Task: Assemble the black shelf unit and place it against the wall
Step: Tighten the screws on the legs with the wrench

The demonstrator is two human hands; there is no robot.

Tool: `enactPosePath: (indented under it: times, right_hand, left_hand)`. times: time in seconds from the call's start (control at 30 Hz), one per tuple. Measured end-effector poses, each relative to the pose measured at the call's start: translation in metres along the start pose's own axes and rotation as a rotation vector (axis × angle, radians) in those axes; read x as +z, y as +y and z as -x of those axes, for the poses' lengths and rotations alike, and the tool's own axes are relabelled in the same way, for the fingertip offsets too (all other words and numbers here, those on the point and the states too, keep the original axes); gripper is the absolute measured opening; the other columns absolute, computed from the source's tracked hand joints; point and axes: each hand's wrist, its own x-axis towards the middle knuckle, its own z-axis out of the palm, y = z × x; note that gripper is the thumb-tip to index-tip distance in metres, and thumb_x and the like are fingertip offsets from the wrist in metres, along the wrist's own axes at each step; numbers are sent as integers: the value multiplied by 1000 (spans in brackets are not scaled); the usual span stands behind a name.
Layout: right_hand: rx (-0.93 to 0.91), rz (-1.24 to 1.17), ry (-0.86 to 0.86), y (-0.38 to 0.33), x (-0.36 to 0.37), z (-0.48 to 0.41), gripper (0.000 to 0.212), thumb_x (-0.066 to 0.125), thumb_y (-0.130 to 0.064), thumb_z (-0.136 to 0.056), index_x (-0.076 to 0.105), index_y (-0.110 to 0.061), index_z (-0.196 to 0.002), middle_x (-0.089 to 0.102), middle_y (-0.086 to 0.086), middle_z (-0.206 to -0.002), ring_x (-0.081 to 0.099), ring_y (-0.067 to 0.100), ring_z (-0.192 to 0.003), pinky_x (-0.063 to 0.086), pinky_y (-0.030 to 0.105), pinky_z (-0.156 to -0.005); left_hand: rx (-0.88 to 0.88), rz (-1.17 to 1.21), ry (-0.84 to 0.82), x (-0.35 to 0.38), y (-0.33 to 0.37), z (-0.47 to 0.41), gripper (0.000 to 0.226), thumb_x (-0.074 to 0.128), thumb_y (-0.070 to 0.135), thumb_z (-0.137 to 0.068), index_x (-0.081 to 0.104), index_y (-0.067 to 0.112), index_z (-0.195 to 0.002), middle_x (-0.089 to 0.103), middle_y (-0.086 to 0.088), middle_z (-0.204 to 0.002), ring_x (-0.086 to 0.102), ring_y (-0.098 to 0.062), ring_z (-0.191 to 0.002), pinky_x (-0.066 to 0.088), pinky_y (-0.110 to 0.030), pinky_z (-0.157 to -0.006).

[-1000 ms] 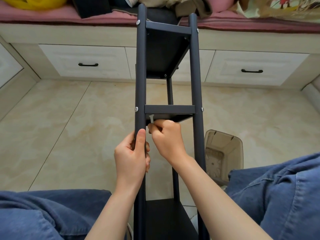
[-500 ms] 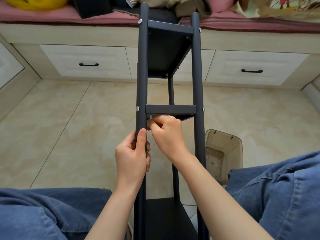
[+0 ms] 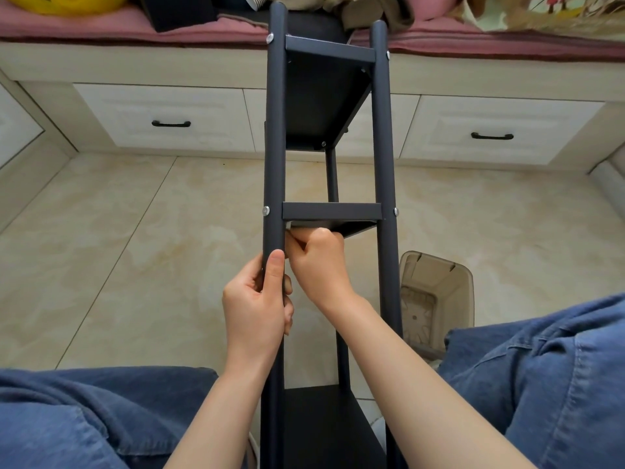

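The black shelf unit (image 3: pixel 382 157) lies tilted away from me between my knees, with round posts and three flat shelves. My left hand (image 3: pixel 257 299) grips the left post just below the middle shelf (image 3: pixel 333 211), thumb laid along the tube. My right hand (image 3: pixel 318 262) is curled under that shelf's left corner and pinches a small silver tool (image 3: pixel 288 225), of which only the tip shows. Silver bolt heads show on the posts at each shelf.
A translucent brown bin (image 3: pixel 436 299) lies on the beige tiled floor right of the shelf. Cream drawers with black handles (image 3: pixel 170 123) run under a pink-cushioned bench ahead. My jeans-clad legs (image 3: pixel 541 377) flank the shelf's near end.
My right hand has moved up with the silver tool, from below the middle shelf to right under its left corner. The left hand has stayed on the post.
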Motion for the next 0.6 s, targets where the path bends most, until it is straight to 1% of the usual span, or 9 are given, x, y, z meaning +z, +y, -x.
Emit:
enactPosePath:
  times: [0.03, 0.1, 0.17, 0.23, 0.27, 0.4, 0.5, 0.53, 0.6]
  right_hand:
    - [-6, -3, 8, 0, 2, 0, 32, 57, -11, -98, 64, -10, -66, 54, -7, -58, 52, -3, -52, 35, 7, -55]
    - [-20, -1, 28, 1, 4, -2, 28, 57, -11, -98, 70, -3, -74, 61, 1, -64, 50, 2, -53, 34, 8, -58]
    - [-32, 3, 44, 2, 6, -3, 26, 57, -12, -98, 72, -2, -79, 67, 8, -70, 50, 6, -58, 36, 13, -59]
    - [-45, 5, 53, 2, 7, -4, 24, 57, -12, -98, 72, -2, -82, 69, 9, -74, 54, 11, -62, 38, 11, -60]
    - [-48, 3, 53, 2, 7, -4, 24, 57, -12, -98, 72, -2, -82, 70, 9, -75, 56, 13, -63, 40, 12, -61]
    - [-26, -11, 36, 4, 5, -3, 26, 56, -14, -99, 70, -5, -78, 64, 3, -68, 51, 10, -56, 42, 21, -59]
    - [9, 30, 12, 7, 2, 0, 32, 57, -16, -98, 61, -13, -66, 58, 0, -59, 52, 20, -54, 45, 34, -57]
    - [27, 48, -1, 8, 0, 2, 33, 57, -16, -96, 59, -14, -63, 58, 1, -58, 52, 22, -55, 46, 36, -56]
    - [69, 49, -28, 10, -4, 6, 31, 58, -16, -95, 62, -10, -64, 62, 2, -59, 57, 21, -58, 47, 36, -58]
  left_hand:
    - [-1, 1, 1, 0, 0, 0, 37, 53, 50, -94, 60, 26, -66, 55, -5, -61, 46, -17, -38, 37, -25, -36]
    - [0, -2, 3, 0, -1, -1, 38, 53, 50, -94, 59, 26, -66, 54, -3, -60, 45, -16, -37, 36, -25, -36]
    - [4, -5, 5, 0, -2, -1, 37, 54, 51, -93, 60, 28, -66, 54, -1, -60, 46, -15, -37, 36, -24, -36]
    - [7, -5, 6, -1, -3, -1, 36, 54, 52, -93, 61, 29, -66, 54, 0, -59, 46, -15, -38, 37, -23, -37]
    - [9, -6, 4, -1, -3, -1, 36, 53, 53, -93, 61, 29, -66, 55, 0, -60, 47, -15, -38, 37, -23, -37]
    - [13, -6, 0, 0, -2, 0, 36, 53, 51, -95, 61, 30, -66, 55, -2, -60, 47, -15, -38, 37, -24, -36]
    - [8, -8, 0, 0, -1, 0, 36, 53, 50, -95, 62, 30, -67, 55, -2, -60, 46, -16, -38, 37, -25, -36]
    - [4, -7, 2, -1, -1, 0, 36, 53, 50, -95, 62, 29, -67, 55, -2, -60, 46, -16, -37, 37, -25, -36]
    - [-4, -4, 6, -1, 0, 0, 36, 53, 48, -96, 62, 29, -67, 55, -1, -60, 46, -16, -37, 37, -26, -36]
